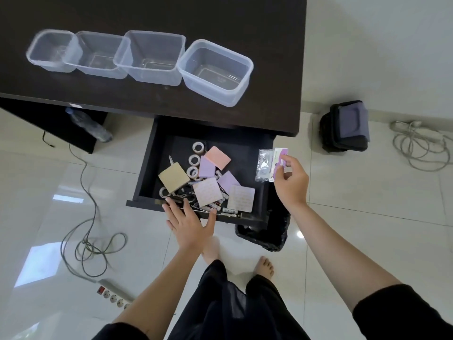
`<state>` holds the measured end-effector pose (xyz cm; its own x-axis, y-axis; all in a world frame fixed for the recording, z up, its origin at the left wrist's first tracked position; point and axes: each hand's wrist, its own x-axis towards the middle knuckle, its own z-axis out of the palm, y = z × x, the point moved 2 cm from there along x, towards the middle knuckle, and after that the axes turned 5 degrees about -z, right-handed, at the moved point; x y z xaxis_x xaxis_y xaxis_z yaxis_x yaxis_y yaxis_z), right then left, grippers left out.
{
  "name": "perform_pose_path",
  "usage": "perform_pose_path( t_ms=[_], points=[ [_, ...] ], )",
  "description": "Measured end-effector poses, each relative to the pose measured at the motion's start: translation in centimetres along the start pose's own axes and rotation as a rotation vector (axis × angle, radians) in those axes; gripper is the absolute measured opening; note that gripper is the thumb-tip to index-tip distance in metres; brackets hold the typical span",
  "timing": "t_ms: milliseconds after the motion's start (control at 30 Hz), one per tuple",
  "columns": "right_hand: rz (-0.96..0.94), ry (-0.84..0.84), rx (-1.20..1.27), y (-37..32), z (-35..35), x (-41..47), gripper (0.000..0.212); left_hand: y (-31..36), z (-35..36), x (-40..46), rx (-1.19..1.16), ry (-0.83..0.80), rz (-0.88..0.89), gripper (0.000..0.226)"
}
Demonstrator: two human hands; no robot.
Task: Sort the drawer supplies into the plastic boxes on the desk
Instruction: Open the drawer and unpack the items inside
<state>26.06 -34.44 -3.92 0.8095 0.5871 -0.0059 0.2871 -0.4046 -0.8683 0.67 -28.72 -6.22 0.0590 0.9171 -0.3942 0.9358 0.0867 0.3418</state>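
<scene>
Several clear plastic boxes (pixel 215 72) stand empty in a row on the dark desk (pixel 269 33). Below the desk edge an open black drawer (pixel 247 148) holds sticky-note pads (pixel 217 157), tape rolls (pixel 194 160), scissors (pixel 183 192) and small loose items. My right hand (pixel 290 180) is shut on a small clear packet with a purple card (pixel 270 164), held above the drawer's right side. My left hand (pixel 190 222) rests flat with spread fingers on the drawer's front edge, holding nothing.
A black-lined waste bin (pixel 264 234) stands on the floor under the drawer's right corner. A black bag (pixel 345 126) and coiled cable (pixel 421 148) lie to the right. A power strip (pixel 114 294), cables and a water bottle (pixel 90 125) are at the left.
</scene>
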Motion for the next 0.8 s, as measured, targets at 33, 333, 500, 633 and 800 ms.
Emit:
perform_pose_path(
  t_ms=[33,333,500,633,800],
  points=[
    [0.017,0.025,0.000,0.6,-1.0,-0.2,0.027,0.7,0.5,-0.9,0.000,0.000,0.000,0.092],
    [0.157,-0.052,-0.136,7.0,-6.8,-3.3,0.040,5.4,4.5,-6.2,-0.008,-0.005,-0.002,0.095],
    [0.247,-0.258,-0.211,10.1,-5.9,-4.9,0.049,5.8,5.1,-6.5,-0.012,0.028,-0.023,0.095],
    [0.296,-0.431,-0.263,12.4,-4.5,-5.4,0.048,5.8,5.2,-6.6,-0.008,0.042,-0.013,0.093],
    [0.314,-0.577,-0.284,13.2,-3.7,-5.1,0.048,5.8,5.1,-6.6,0.012,0.046,-0.015,0.093]
  ],
)
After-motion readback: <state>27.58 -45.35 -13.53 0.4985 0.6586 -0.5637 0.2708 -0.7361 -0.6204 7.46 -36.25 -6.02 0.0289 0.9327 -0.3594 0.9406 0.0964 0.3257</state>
